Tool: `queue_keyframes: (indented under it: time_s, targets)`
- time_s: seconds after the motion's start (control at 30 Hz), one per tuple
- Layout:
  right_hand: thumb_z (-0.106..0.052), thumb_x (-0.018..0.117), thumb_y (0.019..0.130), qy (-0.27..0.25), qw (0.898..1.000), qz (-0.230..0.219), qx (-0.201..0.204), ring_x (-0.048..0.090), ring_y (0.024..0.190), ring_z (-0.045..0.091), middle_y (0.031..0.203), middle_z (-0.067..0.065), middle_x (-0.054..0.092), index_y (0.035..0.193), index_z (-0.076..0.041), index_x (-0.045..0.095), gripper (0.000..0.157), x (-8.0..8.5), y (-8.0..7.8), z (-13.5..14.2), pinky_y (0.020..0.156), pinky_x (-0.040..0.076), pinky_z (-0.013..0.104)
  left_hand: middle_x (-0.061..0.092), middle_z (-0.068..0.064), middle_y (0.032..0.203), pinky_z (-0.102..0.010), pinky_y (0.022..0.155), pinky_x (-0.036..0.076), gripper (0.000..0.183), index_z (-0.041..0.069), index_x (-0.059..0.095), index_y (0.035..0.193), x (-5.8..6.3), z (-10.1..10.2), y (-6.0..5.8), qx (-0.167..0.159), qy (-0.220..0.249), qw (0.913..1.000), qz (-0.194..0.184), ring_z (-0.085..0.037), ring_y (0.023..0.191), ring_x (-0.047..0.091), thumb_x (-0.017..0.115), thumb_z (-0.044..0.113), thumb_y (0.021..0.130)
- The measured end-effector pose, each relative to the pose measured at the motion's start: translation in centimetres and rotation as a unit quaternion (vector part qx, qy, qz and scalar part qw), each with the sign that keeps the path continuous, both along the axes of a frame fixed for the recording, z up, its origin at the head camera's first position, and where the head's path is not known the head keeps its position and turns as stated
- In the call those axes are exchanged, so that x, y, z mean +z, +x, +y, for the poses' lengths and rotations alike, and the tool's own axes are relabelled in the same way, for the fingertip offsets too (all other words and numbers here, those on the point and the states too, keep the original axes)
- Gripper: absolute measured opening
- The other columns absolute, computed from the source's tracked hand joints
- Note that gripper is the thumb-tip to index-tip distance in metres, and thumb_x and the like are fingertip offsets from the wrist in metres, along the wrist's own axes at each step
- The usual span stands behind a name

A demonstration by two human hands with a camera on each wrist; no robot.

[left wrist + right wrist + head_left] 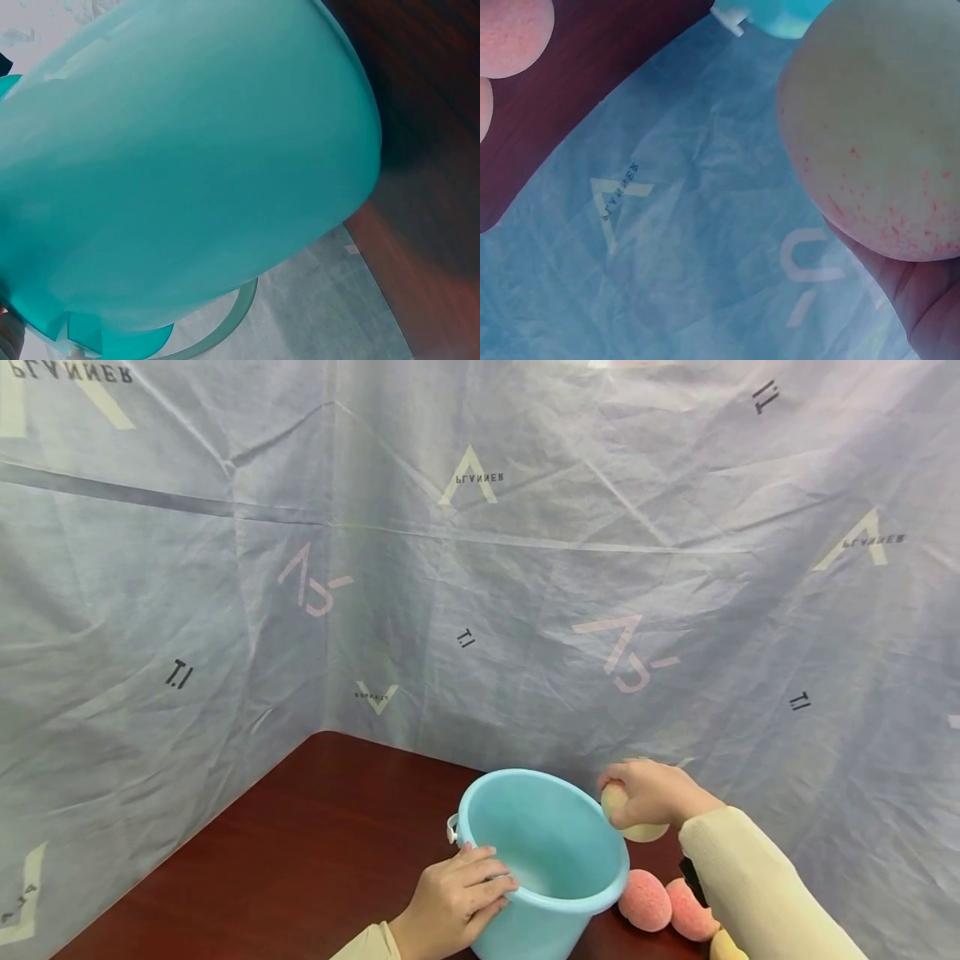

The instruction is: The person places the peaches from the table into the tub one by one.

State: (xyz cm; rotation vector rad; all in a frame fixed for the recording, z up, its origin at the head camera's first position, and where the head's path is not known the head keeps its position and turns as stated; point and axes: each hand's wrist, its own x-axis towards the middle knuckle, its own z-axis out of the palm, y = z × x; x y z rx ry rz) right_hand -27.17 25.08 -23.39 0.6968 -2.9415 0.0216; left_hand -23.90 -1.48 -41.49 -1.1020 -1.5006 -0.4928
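Plain light blue bucket (528, 931) against a dark reddish-brown counter (300, 860)
The bucket at the left hand (453, 893) has a white handle mount (452, 829); the rounded piece (885, 135) in the right hand (652, 793) is pale greenish cream, flecked pinkish red. Nearer than the right hand, two balls (645, 900) are pinkish red, and beside them a partly hidden piece (726, 946) is yellow. Both sleeves (765, 885) are cream. Beyond the hands, the grey-blue cloth (525, 568) bears pale yellow, pink and black prints.

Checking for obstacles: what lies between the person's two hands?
In the head view, the blue bucket stands between the left hand and the right hand.
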Motion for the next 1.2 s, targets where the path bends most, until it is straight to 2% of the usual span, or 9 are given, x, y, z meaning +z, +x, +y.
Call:
queue_keyframes:
  time_s: [0.17, 0.4, 0.83, 1.07, 1.2]
  targets:
    - [-0.017, 0.068, 0.063, 0.000, 1.000, -0.024, -0.007, 0.047, 0.072, 0.016, 0.084, -0.006, 0.057, 0.098, -0.022, 0.070, 0.035, -0.5, -0.1, -1.5, 0.057, 0.039, 0.032, 0.069, 0.005, 0.092, -0.027, 0.086, 0.053, 0.025, 0.016, 0.073, 0.093, -0.4, -0.1, 0.0, 0.009, 0.005, 0.9999, 0.014, -0.016, 0.094, 0.066, 0.051, 0.024, 0.101]
    - [-0.018, 0.070, 0.063, 0.015, 0.999, -0.026, 0.019, 0.048, 0.069, 0.013, 0.084, -0.007, 0.058, 0.101, -0.020, 0.070, 0.038, -1.1, -0.4, -2.9, 0.061, 0.038, 0.036, 0.069, 0.004, 0.090, -0.027, 0.084, 0.054, 0.026, 0.015, 0.074, 0.091, -0.8, -0.2, 0.1, 0.004, 0.011, 0.9997, 0.021, -0.017, 0.092, 0.066, 0.052, 0.023, 0.101]
    - [-0.020, 0.072, 0.068, 0.038, 0.997, -0.038, 0.048, 0.047, 0.069, 0.012, 0.090, -0.006, 0.059, 0.107, -0.020, 0.070, 0.039, -0.8, -1.1, -6.0, 0.058, 0.040, 0.032, 0.069, 0.003, 0.090, -0.028, 0.087, 0.053, 0.025, 0.015, 0.073, 0.091, -0.1, 0.4, 0.2, -0.007, 0.023, 0.9997, -0.006, -0.017, 0.095, 0.067, 0.053, 0.025, 0.101]
    - [-0.021, 0.076, 0.070, 0.041, 0.996, -0.042, 0.063, 0.048, 0.071, 0.012, 0.098, -0.004, 0.062, 0.106, -0.022, 0.069, 0.036, -0.8, -1.1, -7.3, 0.059, 0.042, 0.032, 0.069, 0.004, 0.090, -0.028, 0.087, 0.053, 0.024, 0.015, 0.073, 0.091, -0.2, 0.6, 0.2, -0.009, 0.023, 0.9997, -0.007, -0.017, 0.095, 0.067, 0.053, 0.025, 0.101]
    - [-0.021, 0.077, 0.071, 0.041, 0.996, -0.044, 0.066, 0.048, 0.071, 0.011, 0.096, -0.005, 0.062, 0.106, -0.023, 0.069, 0.036, -0.9, -1.2, -7.5, 0.060, 0.042, 0.031, 0.069, 0.004, 0.090, -0.029, 0.086, 0.054, 0.025, 0.015, 0.074, 0.091, -0.1, 0.7, 0.1, -0.003, 0.024, 0.9997, -0.003, -0.017, 0.095, 0.067, 0.053, 0.025, 0.101]
